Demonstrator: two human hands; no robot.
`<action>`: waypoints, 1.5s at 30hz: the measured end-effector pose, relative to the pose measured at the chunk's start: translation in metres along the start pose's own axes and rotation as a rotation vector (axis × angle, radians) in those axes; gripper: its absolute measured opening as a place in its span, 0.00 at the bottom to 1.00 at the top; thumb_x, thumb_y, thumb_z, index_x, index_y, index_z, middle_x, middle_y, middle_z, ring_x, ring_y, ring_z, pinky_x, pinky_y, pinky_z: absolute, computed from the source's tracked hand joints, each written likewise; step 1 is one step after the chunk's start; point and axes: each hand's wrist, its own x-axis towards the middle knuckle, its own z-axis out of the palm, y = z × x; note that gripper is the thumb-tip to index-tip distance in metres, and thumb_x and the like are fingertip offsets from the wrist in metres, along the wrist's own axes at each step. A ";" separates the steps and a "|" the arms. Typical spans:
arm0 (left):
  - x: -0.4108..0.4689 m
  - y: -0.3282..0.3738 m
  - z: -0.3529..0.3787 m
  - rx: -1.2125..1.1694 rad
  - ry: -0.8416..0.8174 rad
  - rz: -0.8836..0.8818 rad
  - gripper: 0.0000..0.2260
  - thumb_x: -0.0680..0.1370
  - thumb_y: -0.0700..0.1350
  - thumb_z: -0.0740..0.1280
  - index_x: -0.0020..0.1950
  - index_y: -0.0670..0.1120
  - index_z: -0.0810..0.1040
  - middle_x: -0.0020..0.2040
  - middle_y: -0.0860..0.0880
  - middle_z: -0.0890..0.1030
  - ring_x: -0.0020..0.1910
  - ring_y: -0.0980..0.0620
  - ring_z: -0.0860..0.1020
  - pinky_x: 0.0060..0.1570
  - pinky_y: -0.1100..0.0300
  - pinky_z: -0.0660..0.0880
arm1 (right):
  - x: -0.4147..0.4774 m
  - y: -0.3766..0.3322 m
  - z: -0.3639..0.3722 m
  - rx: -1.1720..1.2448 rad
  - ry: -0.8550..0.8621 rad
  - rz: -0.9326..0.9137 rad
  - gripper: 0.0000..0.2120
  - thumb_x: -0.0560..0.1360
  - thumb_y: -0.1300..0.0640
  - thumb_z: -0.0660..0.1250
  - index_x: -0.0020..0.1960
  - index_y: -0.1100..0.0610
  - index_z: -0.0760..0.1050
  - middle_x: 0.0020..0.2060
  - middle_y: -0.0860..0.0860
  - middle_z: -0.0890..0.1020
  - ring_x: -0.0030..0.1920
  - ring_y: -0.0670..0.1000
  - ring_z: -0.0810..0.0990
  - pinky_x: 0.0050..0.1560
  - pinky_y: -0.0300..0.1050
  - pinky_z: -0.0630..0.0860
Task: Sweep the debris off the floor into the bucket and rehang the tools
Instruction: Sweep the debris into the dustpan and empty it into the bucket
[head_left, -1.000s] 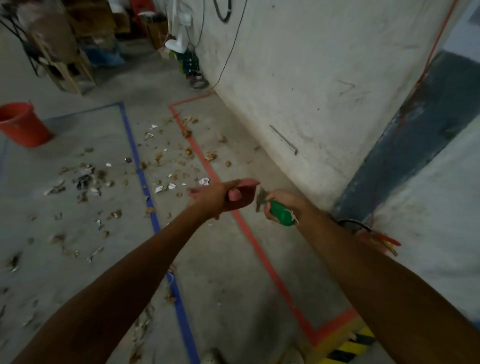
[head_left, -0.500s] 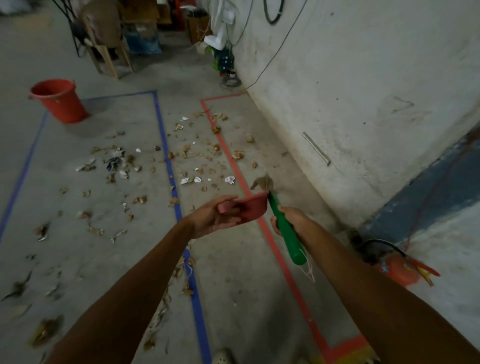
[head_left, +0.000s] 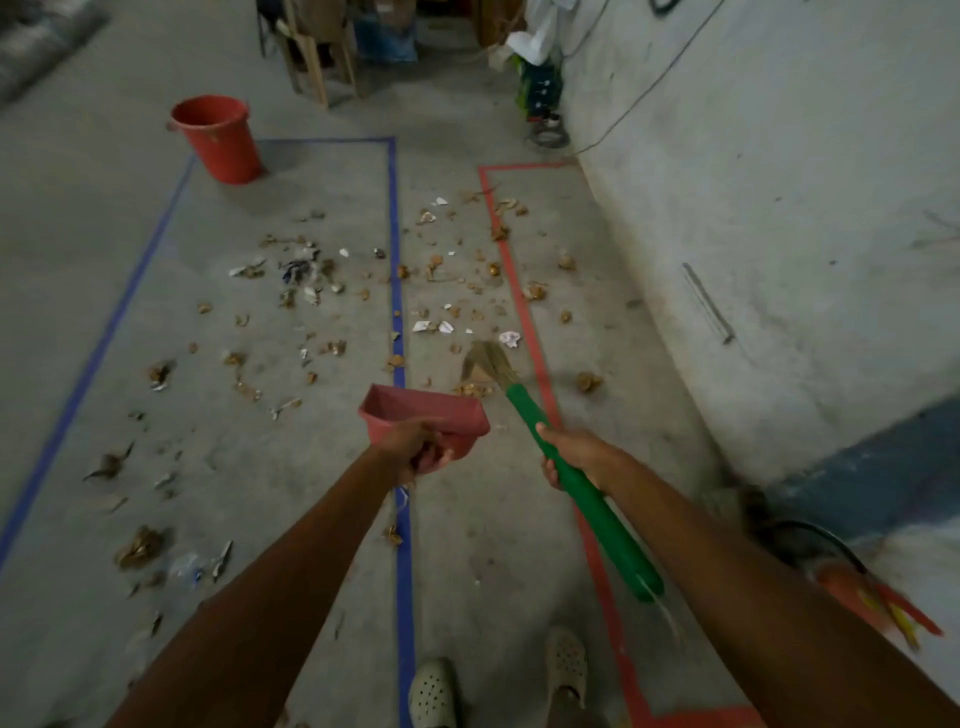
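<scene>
- Debris (head_left: 311, 275), dry brown leaf scraps mixed with white paper bits, is seen scattered over the grey concrete floor (head_left: 78, 260). It lies thickest across the middle, on both sides of the blue tape line (head_left: 397, 291), and no gathered pile is visible.
- The red plastic bucket (head_left: 218, 137) is stood upright at the far left corner of the blue-taped rectangle, well apart from both hands. Its inside cannot be seen.
- The pink-red plastic dustpan (head_left: 423, 415) is held clear of the floor by the left hand (head_left: 415, 449), whose fingers are curled round its handle. What can be seen of the pan looks empty.
- The short broom with a green plastic handle (head_left: 582, 488) is gripped mid-handle by the right hand (head_left: 571, 452). Its straw bristles (head_left: 488, 364) are aimed forward and down beside the red tape line (head_left: 524, 312); contact with the floor cannot be told.
- Sweeping is judged barely begun. Gathering, tipping into the bucket and rehanging both tools are all left, and no hook is in view.
- A whitewashed wall (head_left: 779, 182) runs along the right edge, and a red fire extinguisher (head_left: 852, 587) lies at its near end.
- A wooden chair frame (head_left: 311, 57) is stood at the far edge.
- Scraps close to the wall may be awkward to reach; the way to the bucket looks unobstructed.
</scene>
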 end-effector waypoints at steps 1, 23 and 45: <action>-0.001 -0.007 0.001 -0.019 0.036 -0.002 0.19 0.80 0.33 0.55 0.70 0.27 0.64 0.25 0.42 0.74 0.19 0.52 0.71 0.18 0.64 0.68 | 0.005 0.004 -0.001 -0.024 0.001 -0.039 0.13 0.82 0.52 0.63 0.46 0.60 0.68 0.29 0.54 0.70 0.22 0.48 0.69 0.21 0.37 0.70; -0.088 -0.224 0.069 -0.526 0.778 -0.259 0.10 0.80 0.32 0.57 0.40 0.42 0.63 0.28 0.46 0.64 0.17 0.53 0.65 0.19 0.66 0.63 | 0.049 0.065 -0.009 -0.912 -0.289 0.039 0.05 0.75 0.65 0.67 0.45 0.66 0.72 0.31 0.60 0.77 0.27 0.54 0.77 0.28 0.45 0.77; -0.213 -0.374 0.080 -0.840 1.028 -0.195 0.09 0.78 0.33 0.57 0.56 0.43 0.63 0.29 0.45 0.65 0.20 0.52 0.63 0.19 0.65 0.62 | -0.018 0.205 0.087 -1.585 -0.415 -0.253 0.14 0.78 0.50 0.68 0.47 0.62 0.75 0.31 0.56 0.80 0.25 0.51 0.76 0.25 0.40 0.73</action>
